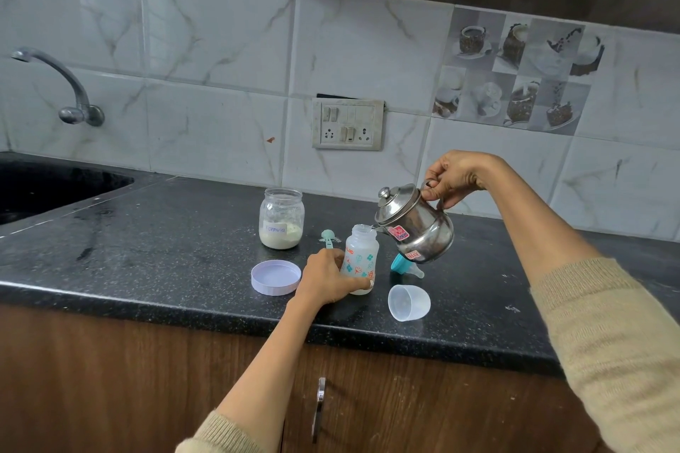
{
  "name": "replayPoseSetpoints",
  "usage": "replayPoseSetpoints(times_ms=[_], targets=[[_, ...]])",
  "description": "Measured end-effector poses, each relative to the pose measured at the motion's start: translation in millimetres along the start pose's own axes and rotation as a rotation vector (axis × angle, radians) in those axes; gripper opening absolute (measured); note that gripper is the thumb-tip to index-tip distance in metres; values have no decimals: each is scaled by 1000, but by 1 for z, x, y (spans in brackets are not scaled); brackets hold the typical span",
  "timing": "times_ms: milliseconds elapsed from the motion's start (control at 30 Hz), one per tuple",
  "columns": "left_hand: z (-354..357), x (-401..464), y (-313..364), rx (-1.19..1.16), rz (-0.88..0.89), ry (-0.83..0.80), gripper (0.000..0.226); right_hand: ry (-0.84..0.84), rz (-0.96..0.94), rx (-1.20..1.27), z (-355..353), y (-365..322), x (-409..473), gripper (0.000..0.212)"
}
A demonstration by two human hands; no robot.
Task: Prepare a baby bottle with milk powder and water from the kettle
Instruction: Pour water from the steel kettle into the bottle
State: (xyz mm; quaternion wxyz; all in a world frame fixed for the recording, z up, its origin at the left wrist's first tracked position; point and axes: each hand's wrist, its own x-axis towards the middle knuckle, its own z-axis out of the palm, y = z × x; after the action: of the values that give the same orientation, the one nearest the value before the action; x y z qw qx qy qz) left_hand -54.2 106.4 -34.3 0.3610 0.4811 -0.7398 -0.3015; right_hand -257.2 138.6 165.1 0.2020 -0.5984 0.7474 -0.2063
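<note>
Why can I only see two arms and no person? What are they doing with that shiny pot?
The camera sits on the person's head and looks down, so you see only their arms. The right hand grips the handle of a small steel kettle, tipped so its spout is at the mouth of the baby bottle. The left hand holds the bottle upright on the black counter. Behind stands an open jar of milk powder, with a green scoop beside it. The jar's lid, the bottle's teat and its clear cap lie nearby.
</note>
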Motion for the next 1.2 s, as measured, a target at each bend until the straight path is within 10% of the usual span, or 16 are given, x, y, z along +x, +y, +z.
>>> replayPoseSetpoints(times_ms=[1200], targets=[[2, 3, -3, 18, 4, 7, 56, -8, 2, 12, 0, 0, 2, 27]])
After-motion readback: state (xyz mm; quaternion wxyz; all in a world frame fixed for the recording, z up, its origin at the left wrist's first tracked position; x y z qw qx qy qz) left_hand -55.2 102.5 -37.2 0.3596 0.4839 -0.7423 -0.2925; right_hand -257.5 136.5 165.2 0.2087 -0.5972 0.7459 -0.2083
